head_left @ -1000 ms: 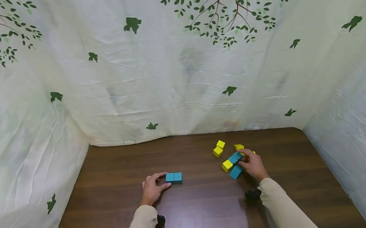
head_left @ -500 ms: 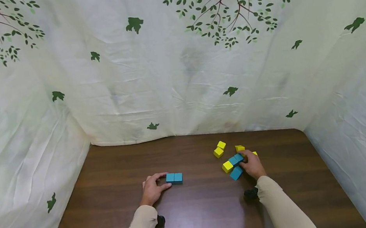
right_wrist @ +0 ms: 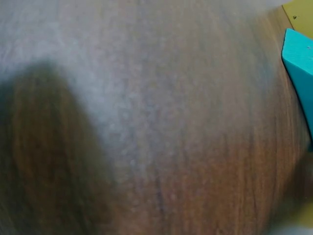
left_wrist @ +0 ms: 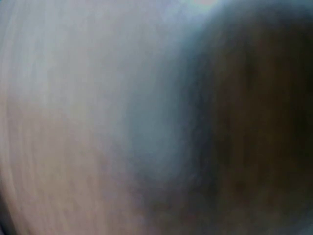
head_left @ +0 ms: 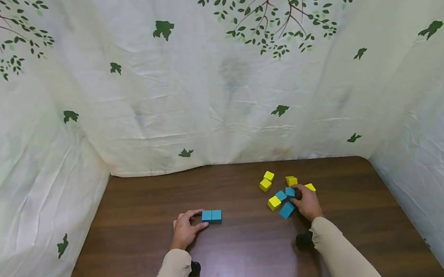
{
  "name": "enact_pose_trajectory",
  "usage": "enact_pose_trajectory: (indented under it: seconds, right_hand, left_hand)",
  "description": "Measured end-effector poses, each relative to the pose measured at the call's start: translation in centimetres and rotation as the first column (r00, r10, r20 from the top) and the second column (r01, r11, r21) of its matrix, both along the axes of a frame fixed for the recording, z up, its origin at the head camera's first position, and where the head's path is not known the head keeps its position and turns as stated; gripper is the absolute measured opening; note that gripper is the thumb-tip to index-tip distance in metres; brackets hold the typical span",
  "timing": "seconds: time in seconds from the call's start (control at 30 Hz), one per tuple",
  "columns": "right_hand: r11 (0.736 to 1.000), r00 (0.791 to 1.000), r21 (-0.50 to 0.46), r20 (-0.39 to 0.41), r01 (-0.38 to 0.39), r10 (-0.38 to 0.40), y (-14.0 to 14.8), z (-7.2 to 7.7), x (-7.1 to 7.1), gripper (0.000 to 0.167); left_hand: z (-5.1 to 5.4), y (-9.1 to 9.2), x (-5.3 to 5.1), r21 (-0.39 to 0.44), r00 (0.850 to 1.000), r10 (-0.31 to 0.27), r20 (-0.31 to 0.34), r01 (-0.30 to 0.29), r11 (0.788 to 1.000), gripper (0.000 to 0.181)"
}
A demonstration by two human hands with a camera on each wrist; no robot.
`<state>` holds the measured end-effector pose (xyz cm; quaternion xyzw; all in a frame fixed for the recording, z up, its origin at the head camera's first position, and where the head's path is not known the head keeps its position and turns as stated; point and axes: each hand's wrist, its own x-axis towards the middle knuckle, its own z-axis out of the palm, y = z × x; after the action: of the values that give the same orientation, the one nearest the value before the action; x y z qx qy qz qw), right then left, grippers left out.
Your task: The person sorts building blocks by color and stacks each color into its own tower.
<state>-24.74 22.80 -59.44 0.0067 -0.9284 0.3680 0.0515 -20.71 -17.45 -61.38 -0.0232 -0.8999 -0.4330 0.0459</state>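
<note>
In the head view two blue blocks stand side by side at the table's middle. My left hand pinches the left end of this pair between thumb and fingers. To the right, my right hand has thumb and fingers around the right side of a blue block. Left of it are another blue block and a yellow block. A further blue block lies just in front, also visible as a blue block at the right wrist view's edge. The left wrist view is blurred.
Two yellow blocks touch behind the cluster. One yellow block sits behind my right fingers, another yellow block beyond that hand. A white cloth with printed leaves borders the brown table behind and on both sides.
The blue block at my right hand has come slightly apart from the blue block on its left, which, with the yellow one, sits a little further left. My left hand has stayed in place.
</note>
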Motion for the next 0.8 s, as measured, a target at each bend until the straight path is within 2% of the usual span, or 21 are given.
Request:
enact_pose_trajectory:
  seconds: [0.47,0.63,0.8]
  right_hand:
    - [1.0,0.999,-0.004,0.034,0.018,-0.018,-0.09,-0.18,0.24,0.041]
    - [0.998,0.999,-0.059,0.019,0.028,-0.027,-0.21,0.06,0.46,0.039]
    - [0.987,0.997,-0.14,0.002,0.074,-0.074,-0.5,0.51,0.77,0.038]
  left_hand:
    - [-0.04,-0.02,-0.03,0.016,1.0,-0.003,0.005,0.003,1.0,0.039]
    - [0.01,-0.01,0.03,0.023,1.0,-0.002,-0.002,0.002,1.0,0.038]
    - [0.07,-0.04,0.03,0.023,1.0,-0.001,0.0,0.001,1.0,0.038]
